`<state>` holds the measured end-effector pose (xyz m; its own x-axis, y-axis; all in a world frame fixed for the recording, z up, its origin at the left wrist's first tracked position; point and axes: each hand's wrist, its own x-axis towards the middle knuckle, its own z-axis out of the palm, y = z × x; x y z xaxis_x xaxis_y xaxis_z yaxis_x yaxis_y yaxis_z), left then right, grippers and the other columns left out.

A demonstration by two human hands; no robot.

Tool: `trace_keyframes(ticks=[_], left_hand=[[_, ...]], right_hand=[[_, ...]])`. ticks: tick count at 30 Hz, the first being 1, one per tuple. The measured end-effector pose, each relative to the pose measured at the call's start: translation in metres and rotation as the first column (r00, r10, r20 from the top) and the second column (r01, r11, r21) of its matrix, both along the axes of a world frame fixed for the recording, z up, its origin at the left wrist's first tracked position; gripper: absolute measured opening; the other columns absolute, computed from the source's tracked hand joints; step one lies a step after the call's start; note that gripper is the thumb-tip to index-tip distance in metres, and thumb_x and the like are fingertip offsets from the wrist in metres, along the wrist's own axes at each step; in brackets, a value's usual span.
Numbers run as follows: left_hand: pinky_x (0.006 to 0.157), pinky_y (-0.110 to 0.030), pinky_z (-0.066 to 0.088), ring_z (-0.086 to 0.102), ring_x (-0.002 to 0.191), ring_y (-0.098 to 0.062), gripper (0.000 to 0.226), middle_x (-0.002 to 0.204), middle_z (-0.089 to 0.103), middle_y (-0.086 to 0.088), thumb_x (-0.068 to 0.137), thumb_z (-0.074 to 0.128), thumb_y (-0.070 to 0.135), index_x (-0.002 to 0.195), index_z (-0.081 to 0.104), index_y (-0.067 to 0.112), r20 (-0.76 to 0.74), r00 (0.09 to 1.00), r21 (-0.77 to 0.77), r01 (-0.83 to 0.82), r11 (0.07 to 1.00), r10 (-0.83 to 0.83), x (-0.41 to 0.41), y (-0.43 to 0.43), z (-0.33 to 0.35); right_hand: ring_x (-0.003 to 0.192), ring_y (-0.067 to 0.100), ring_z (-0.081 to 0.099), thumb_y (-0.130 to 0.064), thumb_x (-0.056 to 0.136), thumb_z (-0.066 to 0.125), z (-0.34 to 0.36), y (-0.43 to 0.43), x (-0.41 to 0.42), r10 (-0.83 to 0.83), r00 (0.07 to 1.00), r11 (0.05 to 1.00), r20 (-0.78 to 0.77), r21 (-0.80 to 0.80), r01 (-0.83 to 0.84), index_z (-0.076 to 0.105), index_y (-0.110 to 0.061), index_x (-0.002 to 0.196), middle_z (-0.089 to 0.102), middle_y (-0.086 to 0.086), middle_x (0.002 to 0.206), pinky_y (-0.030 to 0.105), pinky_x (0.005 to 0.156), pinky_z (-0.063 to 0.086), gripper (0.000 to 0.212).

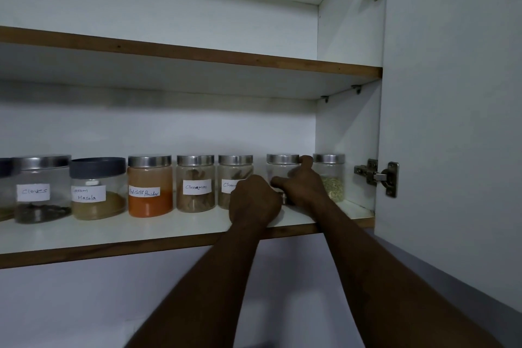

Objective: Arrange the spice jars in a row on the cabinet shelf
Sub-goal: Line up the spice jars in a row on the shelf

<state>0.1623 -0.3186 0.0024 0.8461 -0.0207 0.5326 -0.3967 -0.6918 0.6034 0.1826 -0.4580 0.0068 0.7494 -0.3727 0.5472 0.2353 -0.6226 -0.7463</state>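
Several spice jars stand in a row on the lower cabinet shelf [113, 237]: cloves [42, 189], garam masala [97, 189], red chilli powder [149, 186], cinnamon [195, 183], a second cinnamon jar [233, 169], and a jar of greenish seeds [330, 178] at the far right. Between the last two stands a clear steel-lidded jar [282, 159]. My right hand [302, 183] grips it from the right, one finger up by the lid. My left hand [254, 200] is curled against its lower left side and hides part of the second cinnamon label.
Another jar [4, 189] is cut off at the left edge. The upper shelf [197, 54] hangs close above the lids. The open cabinet door [452, 121] stands at the right, with hinges [378, 176] on the side wall beside the last jar.
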Motion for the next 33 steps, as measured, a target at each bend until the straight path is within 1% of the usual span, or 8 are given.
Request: trace_keyframes(ticks=[4, 7, 10, 17, 20, 27, 30, 33], left_hand=[[0.075, -0.029, 0.048, 0.068, 0.101, -0.027, 0.03, 0.107, 0.072, -0.009, 0.085, 0.07, 0.032, 0.103, 0.069, 0.009, -0.019, 1.0, -0.008, 0.009, 1.0, -0.009, 0.003, 0.001, 0.0], [0.078, -0.031, 0.051, 0.068, 0.101, -0.027, 0.031, 0.106, 0.071, -0.009, 0.084, 0.071, 0.033, 0.103, 0.068, 0.01, -0.009, 1.0, 0.001, 0.018, 1.0, -0.018, 0.004, 0.001, 0.0], [0.082, -0.033, 0.052, 0.067, 0.104, -0.028, 0.029, 0.108, 0.071, -0.01, 0.085, 0.067, 0.029, 0.106, 0.067, 0.009, 0.0, 1.0, 0.005, 0.017, 1.0, -0.017, 0.005, 0.0, -0.001], [0.081, -0.033, 0.051, 0.067, 0.105, -0.029, 0.031, 0.11, 0.071, -0.011, 0.085, 0.07, 0.03, 0.106, 0.067, 0.008, 0.002, 1.0, 0.029, 0.007, 1.0, -0.007, 0.004, 0.0, -0.003], [0.077, -0.032, 0.051, 0.068, 0.1, -0.027, 0.028, 0.105, 0.072, -0.01, 0.083, 0.071, 0.03, 0.102, 0.069, 0.009, -0.017, 1.0, 0.029, 0.022, 0.999, -0.022, 0.006, 0.002, -0.002], [0.073, -0.028, 0.048, 0.068, 0.101, -0.024, 0.029, 0.104, 0.073, -0.008, 0.083, 0.073, 0.032, 0.101, 0.074, 0.009, 0.0, 0.998, 0.133, 0.066, 0.989, -0.067, 0.008, 0.013, 0.0], [0.086, -0.033, 0.055, 0.068, 0.102, -0.022, 0.031, 0.106, 0.074, -0.006, 0.081, 0.078, 0.034, 0.101, 0.078, 0.01, -0.008, 0.994, 0.196, 0.109, 0.975, -0.11, 0.007, 0.018, 0.001], [0.089, -0.036, 0.056, 0.069, 0.098, -0.018, 0.027, 0.099, 0.076, -0.002, 0.076, 0.085, 0.034, 0.093, 0.081, 0.014, -0.039, 0.988, 0.204, 0.157, 0.966, -0.152, 0.004, 0.024, 0.004]], right_hand=[[0.096, 0.025, 0.066, -0.024, 0.063, 0.07, 0.006, -0.001, -0.003, 0.172, 0.984, 0.927, 0.04, 0.331, -0.175, 0.041, -0.025, 0.127, 0.063, 0.006, 0.115, 0.05, 0.071, 0.064, 0.071], [0.104, 0.022, 0.063, -0.043, 0.058, 0.085, 0.004, 0.003, -0.004, 0.21, 0.977, 0.946, 0.042, 0.243, -0.214, 0.037, -0.027, 0.137, 0.058, 0.002, 0.123, 0.037, 0.07, 0.062, 0.094], [0.116, 0.027, 0.058, -0.056, 0.047, 0.091, 0.0, 0.003, -0.003, 0.12, 0.993, 0.986, 0.015, 0.117, -0.121, 0.03, -0.024, 0.145, 0.051, 0.007, 0.132, 0.048, 0.091, 0.058, 0.12], [0.088, 0.017, 0.064, -0.033, 0.059, 0.073, 0.004, -0.002, -0.001, 0.054, 0.998, 0.979, -0.012, 0.195, -0.051, 0.04, -0.021, 0.123, 0.064, 0.0, 0.102, 0.038, 0.07, 0.057, 0.074], [0.09, 0.016, 0.062, -0.034, 0.058, 0.069, 0.006, -0.002, -0.001, 0.114, 0.993, 0.953, 0.02, 0.28, -0.115, 0.04, -0.021, 0.13, 0.063, 0.0, 0.107, 0.036, 0.071, 0.055, 0.079], [0.105, 0.025, 0.062, -0.036, 0.056, 0.096, -0.001, 0.0, 0.005, 0.061, 0.998, 0.998, -0.018, 0.022, -0.061, 0.03, -0.021, 0.139, 0.056, 0.006, 0.123, 0.038, 0.078, 0.06, 0.108], [0.086, 0.018, 0.066, -0.022, 0.058, 0.086, 0.002, -0.003, 0.002, 0.132, 0.991, 0.972, -0.031, 0.201, -0.123, 0.034, -0.022, 0.126, 0.062, 0.003, 0.107, 0.024, 0.049, 0.054, 0.086], [0.094, 0.024, 0.065, -0.021, 0.055, 0.069, 0.007, -0.008, 0.004, 0.198, 0.98, 0.914, -0.018, 0.365, -0.178, 0.04, -0.017, 0.125, 0.062, 0.006, 0.11, 0.035, 0.063, 0.058, 0.076]])
